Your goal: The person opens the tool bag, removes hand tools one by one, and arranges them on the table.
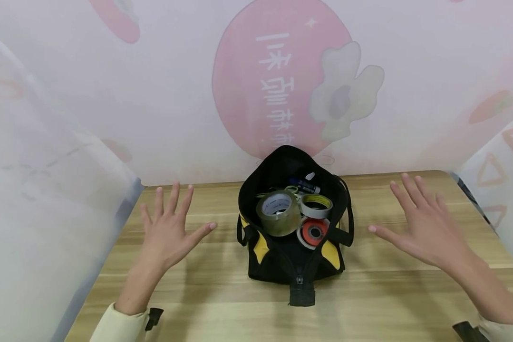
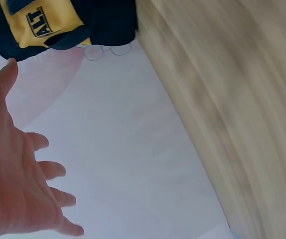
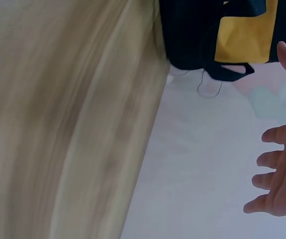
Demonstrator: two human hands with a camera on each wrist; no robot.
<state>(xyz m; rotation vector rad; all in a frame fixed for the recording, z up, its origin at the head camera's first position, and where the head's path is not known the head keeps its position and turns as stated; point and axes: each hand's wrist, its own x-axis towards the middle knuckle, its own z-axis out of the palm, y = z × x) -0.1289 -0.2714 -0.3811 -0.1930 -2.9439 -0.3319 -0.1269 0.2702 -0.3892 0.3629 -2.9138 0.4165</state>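
Note:
A black and yellow tool bag stands unzipped on the wooden table, between my two hands. Inside lie a wide roll of clear packing tape, a white tape roll with a yellow core, and an orange-centred roll. Behind them are a dark blue tube-like thing and something green, partly hidden. Left of the bag, my left hand is held with fingers spread, touching nothing. My right hand is likewise spread to the right of the bag, apart from it. Both wrist views show the bag's yellow side panels.
The wooden table runs back to a pale printed sheet with a pink circle and a flower. More sheeting rises along the left side and the right side. A strap loop hangs from the bag's right side.

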